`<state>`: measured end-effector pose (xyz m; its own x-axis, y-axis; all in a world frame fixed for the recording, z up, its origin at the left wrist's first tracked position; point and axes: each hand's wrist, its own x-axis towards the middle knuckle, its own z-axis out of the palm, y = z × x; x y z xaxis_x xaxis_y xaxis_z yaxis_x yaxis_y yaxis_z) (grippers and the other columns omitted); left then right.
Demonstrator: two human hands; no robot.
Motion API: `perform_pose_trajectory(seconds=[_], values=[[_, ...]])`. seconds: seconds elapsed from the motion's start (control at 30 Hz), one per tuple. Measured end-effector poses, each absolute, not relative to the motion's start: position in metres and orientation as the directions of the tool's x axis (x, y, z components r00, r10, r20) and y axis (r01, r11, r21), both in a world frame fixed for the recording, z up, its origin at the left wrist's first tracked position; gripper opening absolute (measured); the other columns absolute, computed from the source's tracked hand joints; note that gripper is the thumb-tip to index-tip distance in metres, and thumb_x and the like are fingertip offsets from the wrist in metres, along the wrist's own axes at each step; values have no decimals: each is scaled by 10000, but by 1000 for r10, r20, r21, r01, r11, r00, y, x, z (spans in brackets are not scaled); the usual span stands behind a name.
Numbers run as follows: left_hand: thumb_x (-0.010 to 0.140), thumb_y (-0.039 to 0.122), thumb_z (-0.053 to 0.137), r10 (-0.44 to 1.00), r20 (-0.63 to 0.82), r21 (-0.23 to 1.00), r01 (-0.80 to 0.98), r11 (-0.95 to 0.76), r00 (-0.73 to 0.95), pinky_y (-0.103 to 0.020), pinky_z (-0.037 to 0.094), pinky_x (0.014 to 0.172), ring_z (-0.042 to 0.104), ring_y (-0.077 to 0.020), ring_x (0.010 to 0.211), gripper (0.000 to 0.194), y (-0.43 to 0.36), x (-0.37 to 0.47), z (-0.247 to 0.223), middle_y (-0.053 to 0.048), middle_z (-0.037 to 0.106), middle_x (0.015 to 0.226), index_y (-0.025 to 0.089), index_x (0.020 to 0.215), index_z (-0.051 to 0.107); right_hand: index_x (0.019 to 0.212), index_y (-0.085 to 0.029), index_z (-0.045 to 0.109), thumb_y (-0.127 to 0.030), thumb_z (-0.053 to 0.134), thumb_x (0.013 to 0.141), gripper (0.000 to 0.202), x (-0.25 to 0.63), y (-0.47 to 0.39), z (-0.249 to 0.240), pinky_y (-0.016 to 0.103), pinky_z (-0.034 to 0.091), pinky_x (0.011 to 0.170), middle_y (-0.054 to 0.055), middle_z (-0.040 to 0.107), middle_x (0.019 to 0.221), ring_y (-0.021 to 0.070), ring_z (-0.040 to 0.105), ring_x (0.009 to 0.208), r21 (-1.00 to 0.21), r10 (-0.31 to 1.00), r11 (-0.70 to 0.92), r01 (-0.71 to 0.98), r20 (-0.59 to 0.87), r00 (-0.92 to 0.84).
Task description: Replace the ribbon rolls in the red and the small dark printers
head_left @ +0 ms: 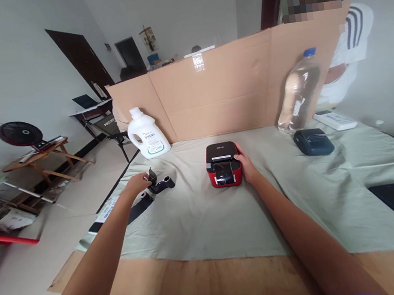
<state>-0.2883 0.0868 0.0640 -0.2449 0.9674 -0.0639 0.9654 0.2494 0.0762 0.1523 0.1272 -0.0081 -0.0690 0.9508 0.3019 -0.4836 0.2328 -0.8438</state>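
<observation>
The head camera looks forward and down from near the cloth-covered table (pixel 206 274).

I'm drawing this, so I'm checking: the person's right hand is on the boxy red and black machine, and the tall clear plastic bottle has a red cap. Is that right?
Not quite: the head view shows the tall clear plastic bottle has a blue cap, not red. The right hand is indeed on the boxy red and black machine.

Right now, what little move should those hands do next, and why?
Perhaps lay the crumpled black piece beside the black rolls: the left hand seems to pinch it close by them, while the right hand touches the red-and-black box.
</observation>
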Motion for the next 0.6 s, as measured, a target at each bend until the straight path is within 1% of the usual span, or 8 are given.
perform_pose_trajectory(seconds=[0.1,0.23,0.33,0.4,0.53,0.6], values=[[717,297,623,966,-58,98,961,258,-254,-348,515,785,677,-318,964,264,86,-288,62,-107,729,1015,205,955,691,1371,-336,551,-299,608,781,594,152,127,-7,430,336,1184,-60,577,1412,243,471,1366,-849,950,241,-471,306,-66],[742,322,636,955,-50,166,940,298,-294,-313,519,719,686,-282,885,167,84,-280,60,-71,726,915,225,869,684,1335,-339,576,-308,619,770,568,153,127,-7,447,318,1194,-64,587,1399,248,462,1372,-855,956,229,-466,288,-57],[757,324,659,938,-52,243,907,345,-343,-297,513,659,679,-244,761,173,81,-271,58,-47,707,853,222,897,678,1314,-344,590,-307,625,769,547,153,127,-7,443,321,1193,-69,599,1382,245,473,1364,-854,958,224,-470,283,-57],[766,299,669,932,-48,263,895,360,-360,-303,507,663,665,-233,729,169,79,-265,58,-42,695,835,211,910,678,1308,-342,593,-308,625,766,544,152,127,-7,427,343,1181,-68,608,1371,242,487,1352,-852,957,229,-471,286,-53],[771,233,673,927,-27,247,896,368,-373,-329,495,715,660,-263,803,150,75,-260,60,-47,681,798,181,912,675,1330,-328,579,-310,619,767,564,152,126,-6,412,381,1154,-57,616,1364,244,507,1332,-850,955,231,-473,292,-57],[769,209,675,921,46,246,898,365,-387,-347,494,757,655,-296,903,213,72,-254,65,-66,701,861,175,978,662,1340,-323,574,-310,615,774,568,151,125,-4,417,386,1148,-52,619,1361,249,513,1325,-849,953,233,-475,296,-61]])
